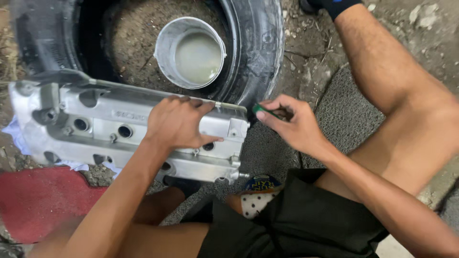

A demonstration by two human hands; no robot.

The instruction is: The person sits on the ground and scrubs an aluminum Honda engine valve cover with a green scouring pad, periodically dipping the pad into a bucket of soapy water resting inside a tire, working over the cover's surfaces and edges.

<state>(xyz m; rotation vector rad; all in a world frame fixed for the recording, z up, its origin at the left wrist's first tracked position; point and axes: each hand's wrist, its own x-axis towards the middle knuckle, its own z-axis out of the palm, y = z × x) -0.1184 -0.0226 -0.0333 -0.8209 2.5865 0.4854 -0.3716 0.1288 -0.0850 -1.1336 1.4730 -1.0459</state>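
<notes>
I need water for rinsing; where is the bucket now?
The bucket stands inside the tyre, top centre of the head view, just beyond the metal cover.

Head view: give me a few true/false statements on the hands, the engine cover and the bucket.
1. The left hand rests flat on the silver engine cover. True.
2. The right hand is empty. False: it pinches a small green object.
3. The metal bucket sits inside the tyre. True.
4. The bucket is dry. False: it holds cloudy liquid.
5. A red mat lies below the cover. True.
</notes>
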